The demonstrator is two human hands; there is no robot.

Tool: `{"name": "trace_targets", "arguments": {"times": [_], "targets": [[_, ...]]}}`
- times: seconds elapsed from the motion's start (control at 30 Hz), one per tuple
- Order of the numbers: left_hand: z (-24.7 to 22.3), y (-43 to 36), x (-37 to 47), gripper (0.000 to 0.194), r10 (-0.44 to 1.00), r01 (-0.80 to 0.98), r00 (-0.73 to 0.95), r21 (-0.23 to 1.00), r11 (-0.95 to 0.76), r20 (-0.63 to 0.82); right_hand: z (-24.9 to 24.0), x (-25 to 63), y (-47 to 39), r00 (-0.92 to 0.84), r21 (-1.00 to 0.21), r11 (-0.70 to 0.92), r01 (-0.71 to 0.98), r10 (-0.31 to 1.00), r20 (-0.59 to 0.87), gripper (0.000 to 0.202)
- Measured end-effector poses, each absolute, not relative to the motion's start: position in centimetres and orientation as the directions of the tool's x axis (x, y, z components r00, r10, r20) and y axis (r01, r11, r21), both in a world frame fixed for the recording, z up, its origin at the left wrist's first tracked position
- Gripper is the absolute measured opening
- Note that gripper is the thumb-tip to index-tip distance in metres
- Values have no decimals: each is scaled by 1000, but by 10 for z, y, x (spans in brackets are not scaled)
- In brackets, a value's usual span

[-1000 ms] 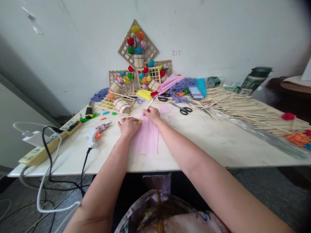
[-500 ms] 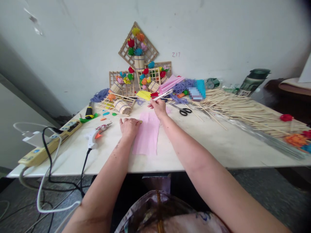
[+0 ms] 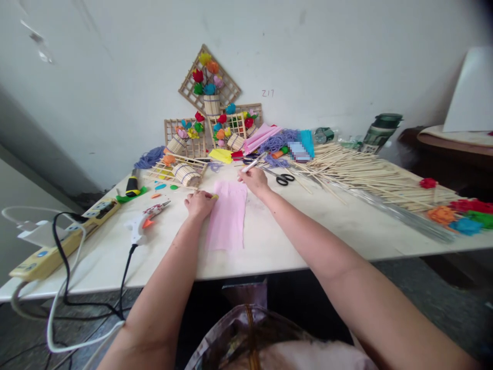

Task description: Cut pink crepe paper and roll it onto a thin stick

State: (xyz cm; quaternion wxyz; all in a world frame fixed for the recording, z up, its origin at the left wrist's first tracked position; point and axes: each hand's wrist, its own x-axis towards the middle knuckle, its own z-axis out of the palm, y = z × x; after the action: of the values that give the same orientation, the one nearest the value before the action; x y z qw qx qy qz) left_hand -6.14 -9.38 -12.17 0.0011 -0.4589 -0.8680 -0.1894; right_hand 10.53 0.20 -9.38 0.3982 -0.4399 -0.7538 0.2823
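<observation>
A sheet of pink crepe paper (image 3: 228, 218) lies on the table in front of me. My left hand (image 3: 199, 204) rests at its left edge, with a small yellow piece (image 3: 214, 197) at the fingertips; its exact shape is too small to make out. Just past the paper's upper right corner, my right hand (image 3: 254, 180) grips a whitish pen (image 3: 252, 163), which slants up to the right. Black-handled scissors (image 3: 284, 179) lie to the right of that hand. Folded yellow paper (image 3: 221, 155) and pink paper (image 3: 262, 137) are beyond it.
A glue gun (image 3: 138, 226) and a power strip (image 3: 65, 241) with trailing cords lie left, near a yellow-black cutter (image 3: 132, 186). Lattice panels with paper flowers (image 3: 210, 77) lean on the wall. Many wooden sticks (image 3: 358, 164) cover the right side, with a dark bottle (image 3: 381, 132) behind.
The view has swung slightly to the right. My right hand, still with the pen, has come a little nearer and to the right of the paper. The left hand stays at the paper's edge.
</observation>
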Motion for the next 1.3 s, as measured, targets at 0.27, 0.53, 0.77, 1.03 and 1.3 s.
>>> {"name": "trace_targets", "arguments": {"times": [0.27,0.53,0.77,1.03,1.3], "targets": [[-119,-98,-65,33,749,715,-645,469,519,154,-113,108,-2,-295,-790,424,442,901,319,23],[-117,-104,-72,32,608,586,-760,649,485,231,-113,114,-2,-314,-777,425,465,899,304,24],[-79,-107,-52,26,744,309,-664,933,185,72,-113,119,-1,-371,-667,513,540,857,358,29],[-98,-104,-8,33,901,260,-426,943,208,-82,-111,119,-3,-468,-606,558,567,823,321,29],[-118,-85,-6,25,880,596,-459,777,202,123,-116,118,4,-486,-550,546,632,832,267,29]]}}
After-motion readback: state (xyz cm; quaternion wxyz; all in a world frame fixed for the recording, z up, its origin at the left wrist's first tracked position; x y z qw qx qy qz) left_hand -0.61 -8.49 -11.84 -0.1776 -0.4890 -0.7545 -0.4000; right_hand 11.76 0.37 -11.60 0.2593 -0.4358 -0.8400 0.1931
